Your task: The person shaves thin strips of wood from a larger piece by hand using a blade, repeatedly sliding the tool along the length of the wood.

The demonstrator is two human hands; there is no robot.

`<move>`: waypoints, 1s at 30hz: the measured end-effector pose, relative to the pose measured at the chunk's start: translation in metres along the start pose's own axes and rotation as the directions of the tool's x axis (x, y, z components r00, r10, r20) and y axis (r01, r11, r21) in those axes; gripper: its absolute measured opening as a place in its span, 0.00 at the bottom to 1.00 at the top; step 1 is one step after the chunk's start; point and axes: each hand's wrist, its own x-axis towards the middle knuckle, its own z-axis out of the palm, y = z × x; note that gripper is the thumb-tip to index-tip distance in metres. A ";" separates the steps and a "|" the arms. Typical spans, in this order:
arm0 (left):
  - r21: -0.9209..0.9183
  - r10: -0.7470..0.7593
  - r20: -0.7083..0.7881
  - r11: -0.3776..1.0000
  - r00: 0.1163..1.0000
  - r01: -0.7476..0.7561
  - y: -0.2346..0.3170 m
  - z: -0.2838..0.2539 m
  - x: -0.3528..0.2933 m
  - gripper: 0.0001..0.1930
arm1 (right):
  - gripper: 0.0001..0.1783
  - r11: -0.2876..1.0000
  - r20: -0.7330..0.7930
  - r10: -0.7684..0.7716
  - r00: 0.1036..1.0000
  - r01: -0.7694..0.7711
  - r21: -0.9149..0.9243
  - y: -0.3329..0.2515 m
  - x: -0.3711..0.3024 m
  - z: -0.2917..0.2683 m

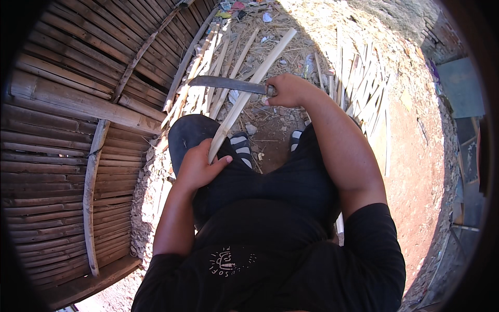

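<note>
My left hand (200, 167) is closed around the near end of a long pale bamboo strip (248, 96), resting over my left thigh. The strip slants away from me, up and to the right. In my right hand (289, 90) is the handle of a machete (226, 83), its long dark blade pointing left. The blade lies across the strip at about its middle; whether it touches the strip I cannot tell. Most of the handle is hidden by my fingers.
A slatted bamboo wall (57, 171) rises close on my left. Split bamboo strips (215, 67) lie beyond my left knee, and another pile of strips (366, 83) lies on the right. Shavings and bits of litter cover the ground ahead. My sandalled feet (241, 146) stand between.
</note>
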 end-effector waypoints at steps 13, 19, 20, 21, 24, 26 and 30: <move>-0.006 0.003 -0.005 1.000 1.000 -0.003 0.002 0.000 0.000 0.29 | 0.35 0.999 -0.023 -0.039 0.999 0.038 -0.007 0.003 0.000 0.002; -0.002 0.009 -0.013 1.000 1.000 -0.010 0.004 0.000 0.000 0.27 | 0.37 0.998 -0.030 -0.056 0.998 0.056 0.010 0.003 0.000 0.002; 0.000 0.008 -0.010 1.000 1.000 -0.008 0.003 0.000 0.000 0.27 | 0.37 0.999 -0.028 -0.054 0.998 0.054 0.008 0.003 0.000 0.002; 0.003 0.007 -0.007 1.000 1.000 -0.007 0.002 0.000 0.000 0.27 | 0.37 0.999 -0.026 -0.051 0.998 0.052 0.007 0.003 0.000 0.002; -0.004 0.005 -0.007 1.000 1.000 -0.005 0.002 0.000 0.000 0.27 | 0.37 0.998 -0.042 -0.062 0.997 0.062 -0.002 0.005 0.001 0.004; -0.009 0.007 -0.011 1.000 1.000 -0.007 0.003 0.000 0.000 0.26 | 0.37 0.997 -0.049 -0.071 0.996 0.072 0.001 0.006 0.002 0.005; -0.014 0.005 -0.003 1.000 1.000 -0.005 0.004 0.000 0.000 0.26 | 0.37 0.997 -0.044 -0.073 0.996 0.074 0.017 0.005 0.001 0.004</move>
